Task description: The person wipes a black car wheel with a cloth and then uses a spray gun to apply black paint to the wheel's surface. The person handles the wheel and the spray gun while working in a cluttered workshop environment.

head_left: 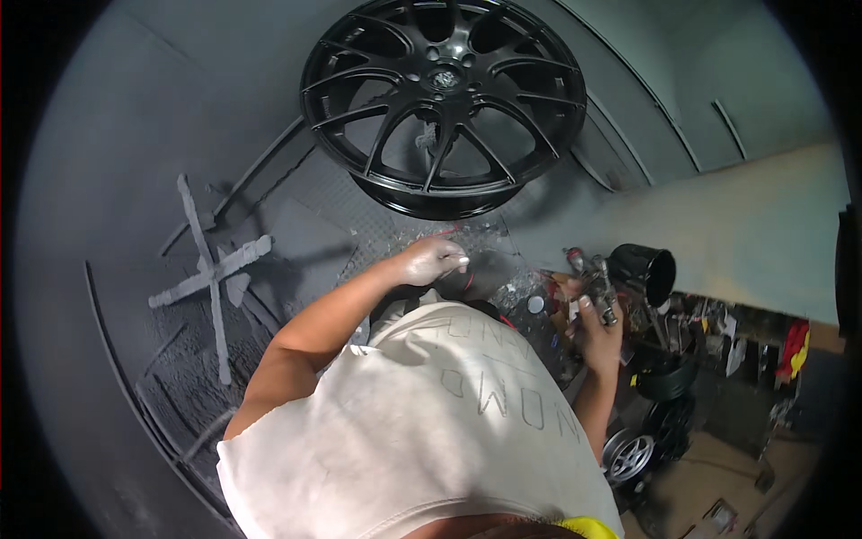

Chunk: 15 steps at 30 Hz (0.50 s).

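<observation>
A glossy black multi-spoke alloy wheel [373, 171] stands face up at the far middle, in front of me and apart from both hands. My right hand [594, 331] is wrapped round a spray gun [594, 274] off to the right. A black cup [642, 272] sits at the gun's side, its round end facing right. My left hand [433, 261] is in front of my chest, just below the wheel's near rim, dusted with pale powder or paint. Its fingers are curled together; a small whitish spot shows at the fingertips, and I cannot tell what, if anything, they pinch.
A grey-coated cross-shaped stand [214, 269] is at the left near the dark wall. Lower right, a silver wheel [628, 455] and a black tire [666, 379] sit by cluttered shelves [732, 328]. A red hose [470, 282] shows past my left hand.
</observation>
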{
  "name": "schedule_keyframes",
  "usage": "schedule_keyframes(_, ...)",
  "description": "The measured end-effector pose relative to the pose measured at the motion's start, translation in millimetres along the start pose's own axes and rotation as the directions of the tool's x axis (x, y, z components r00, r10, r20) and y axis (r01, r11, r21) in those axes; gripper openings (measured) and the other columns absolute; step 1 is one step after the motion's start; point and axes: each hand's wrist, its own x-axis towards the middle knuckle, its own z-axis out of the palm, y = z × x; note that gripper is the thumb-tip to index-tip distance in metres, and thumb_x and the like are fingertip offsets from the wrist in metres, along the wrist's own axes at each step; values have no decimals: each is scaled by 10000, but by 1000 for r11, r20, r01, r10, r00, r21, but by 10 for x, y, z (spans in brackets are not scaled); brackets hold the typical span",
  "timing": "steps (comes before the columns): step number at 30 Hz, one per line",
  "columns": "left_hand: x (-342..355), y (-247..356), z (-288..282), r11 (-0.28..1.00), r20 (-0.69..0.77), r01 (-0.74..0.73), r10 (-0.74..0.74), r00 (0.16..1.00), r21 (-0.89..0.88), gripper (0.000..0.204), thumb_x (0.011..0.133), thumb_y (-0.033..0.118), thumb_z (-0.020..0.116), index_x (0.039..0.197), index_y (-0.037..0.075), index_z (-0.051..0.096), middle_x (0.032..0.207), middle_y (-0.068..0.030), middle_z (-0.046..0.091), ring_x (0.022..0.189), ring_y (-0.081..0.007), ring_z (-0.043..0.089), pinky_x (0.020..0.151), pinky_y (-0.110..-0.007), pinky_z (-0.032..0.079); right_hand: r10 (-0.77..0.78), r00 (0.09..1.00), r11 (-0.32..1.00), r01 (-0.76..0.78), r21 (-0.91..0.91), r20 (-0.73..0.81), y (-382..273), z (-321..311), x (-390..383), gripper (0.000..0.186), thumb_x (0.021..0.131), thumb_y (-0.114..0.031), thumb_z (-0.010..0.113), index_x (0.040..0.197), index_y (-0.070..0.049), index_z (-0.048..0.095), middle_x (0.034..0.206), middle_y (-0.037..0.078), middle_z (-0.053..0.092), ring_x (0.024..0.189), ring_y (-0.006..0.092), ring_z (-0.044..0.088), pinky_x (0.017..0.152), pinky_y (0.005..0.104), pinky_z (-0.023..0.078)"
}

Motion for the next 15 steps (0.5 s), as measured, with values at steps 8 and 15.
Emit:
schedule_keyframes(8,-213,1139,-295,998,-146,-22,31,989,60,226,1045,223,579,1021,15,662,837,-39,637,798,-134,570,759,-332,495,104,824,988,-151,39,557,-283,51,218,455,980,-149,628,1376,50,523,1073,75,696,860,113,657,566,225,519)
schedule_keyframes(15,-510,1372,-322,1000,-234,27,-25,972,6,149,1021,133,602,1080,31,693,930,-62,734,865,-153,678,803,-334,531,66,745,996,-94,6,664,-845,33,450,645,951,-153,680,1502,52,414,1093,65,688,944,128,663,580,221,517)
